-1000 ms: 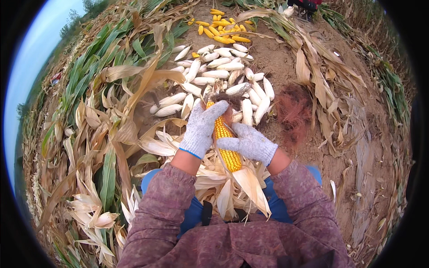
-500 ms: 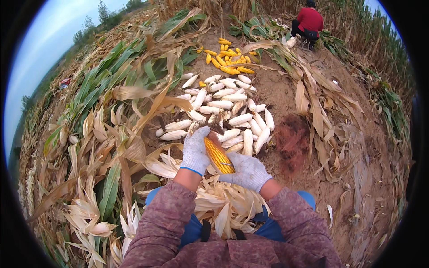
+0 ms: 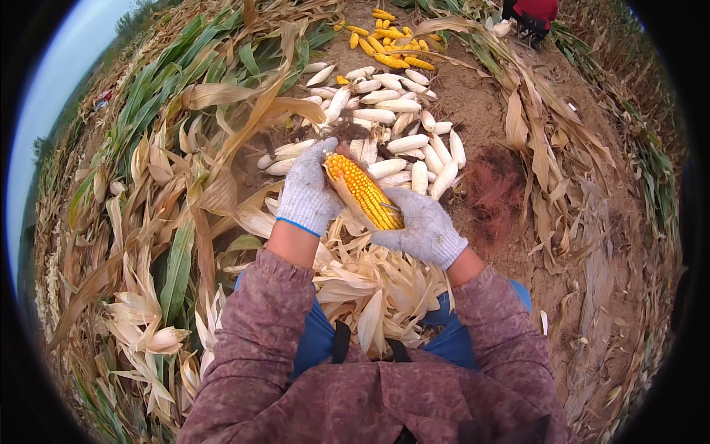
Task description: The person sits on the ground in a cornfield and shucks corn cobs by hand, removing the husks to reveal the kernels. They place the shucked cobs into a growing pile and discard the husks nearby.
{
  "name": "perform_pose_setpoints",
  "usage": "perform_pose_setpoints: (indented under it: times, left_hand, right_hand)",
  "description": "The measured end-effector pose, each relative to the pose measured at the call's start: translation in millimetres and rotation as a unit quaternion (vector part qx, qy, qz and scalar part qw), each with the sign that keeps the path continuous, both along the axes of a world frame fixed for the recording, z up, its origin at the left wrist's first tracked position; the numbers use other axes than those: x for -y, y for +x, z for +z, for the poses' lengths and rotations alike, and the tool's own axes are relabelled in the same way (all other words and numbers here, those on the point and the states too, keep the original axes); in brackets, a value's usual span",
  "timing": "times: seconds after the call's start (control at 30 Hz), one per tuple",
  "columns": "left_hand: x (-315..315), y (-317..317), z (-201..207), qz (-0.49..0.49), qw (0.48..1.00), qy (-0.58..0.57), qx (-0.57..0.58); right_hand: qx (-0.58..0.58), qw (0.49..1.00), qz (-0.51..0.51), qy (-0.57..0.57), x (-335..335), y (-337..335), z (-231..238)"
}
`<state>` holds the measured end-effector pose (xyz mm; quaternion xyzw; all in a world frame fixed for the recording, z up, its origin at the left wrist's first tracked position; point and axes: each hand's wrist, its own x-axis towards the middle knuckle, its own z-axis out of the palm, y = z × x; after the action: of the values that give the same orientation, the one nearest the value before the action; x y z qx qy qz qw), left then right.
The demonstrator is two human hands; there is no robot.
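Observation:
A yellow ear of corn (image 3: pixel 364 194) lies slantwise between my gloved hands, its kernels bare on top and some pale husk left along its lower left side. My left hand (image 3: pixel 307 191) is closed round its far upper end, where brown silk shows. At the near lower end my right hand (image 3: pixel 425 228) grips it, and a thin grey metal piece (image 3: pixel 388 206) sticks out by the fingers. White ears (image 3: pixel 381 116) lie in a pile just beyond my hands. Loose dry husks (image 3: pixel 377 296) are heaped between my knees.
Yellow ears (image 3: pixel 392 46) form a smaller pile farther off. Reddish corn silk (image 3: pixel 492 194) lies on the soil at right. Dry stalks and leaves (image 3: pixel 203 174) spread along the left, more leaves (image 3: pixel 540 140) along the right. A person in red (image 3: pixel 534 11) sits at far right.
My hands and the ear of corn now sit higher in view, as does the whole scene. More of the ear's kernels face up. Both hands still hold it.

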<state>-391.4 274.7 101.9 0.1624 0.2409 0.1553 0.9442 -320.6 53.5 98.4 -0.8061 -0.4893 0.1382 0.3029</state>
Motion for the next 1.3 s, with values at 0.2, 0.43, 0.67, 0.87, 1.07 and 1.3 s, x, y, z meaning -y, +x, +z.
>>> perform_pose_setpoints:
  times: [0.2,0.43,0.67,0.87,1.07,1.3]
  left_hand:
    - [2,12,-23,0.059,0.997,0.034,0.021]
    - [31,10,4,0.119,0.950,0.286,-0.039]
    - [37,13,11,0.157,0.956,0.245,-0.030]
    - [23,25,-31,0.079,0.794,0.601,-0.043]
    - [46,17,-8,0.045,0.902,0.430,0.002]
    - [52,18,-12,0.078,0.932,0.353,-0.018]
  right_hand:
    - [-0.340,0.939,0.019,0.058,-5,-7,-4]
    - [-0.523,0.833,0.013,0.180,-3,-14,-12]
    - [-0.512,0.840,0.007,0.180,-3,-10,-14]
    - [-0.338,0.929,-0.062,0.139,1,-2,-6]
    - [-0.263,0.951,-0.115,0.114,-2,-11,-8]
    - [-0.348,0.923,-0.104,0.130,-6,-14,-7]
